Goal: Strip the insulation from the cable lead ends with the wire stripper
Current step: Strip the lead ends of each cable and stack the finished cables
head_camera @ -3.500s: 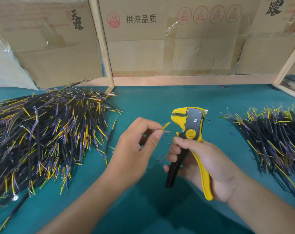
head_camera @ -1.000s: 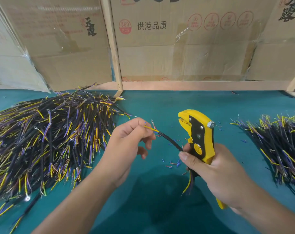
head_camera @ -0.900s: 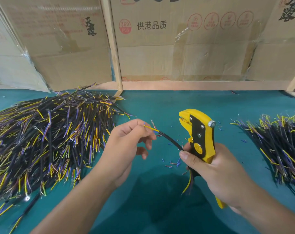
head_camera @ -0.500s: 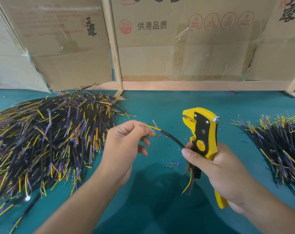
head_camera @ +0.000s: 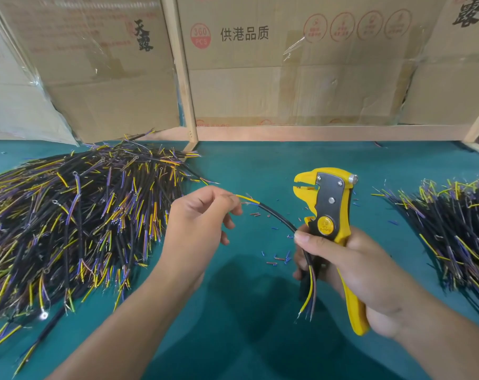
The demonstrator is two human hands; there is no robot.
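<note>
A short black cable (head_camera: 276, 217) arcs between my hands above the teal table. My left hand (head_camera: 197, 223) pinches its yellow lead (head_camera: 247, 199) at the upper end. My right hand (head_camera: 350, 272) grips the yellow and black wire stripper (head_camera: 328, 212) upright, jaws pointing left, and its thumb presses the cable against the tool. The cable's lower leads (head_camera: 308, 294), yellow and purple, hang below that hand with bare tips.
A large heap of black cables with yellow and purple leads (head_camera: 68, 229) covers the table's left. A smaller heap (head_camera: 452, 229) lies at the right. Insulation scraps (head_camera: 279, 257) dot the teal surface (head_camera: 246, 165) between my hands. Cardboard boxes (head_camera: 287, 64) and wooden posts (head_camera: 180, 72) stand behind.
Since 3.5 s ago the cable has been turned and now spans both hands, with my right thumb clamping it to the stripper. Over the last second my right hand drifted slightly right.
</note>
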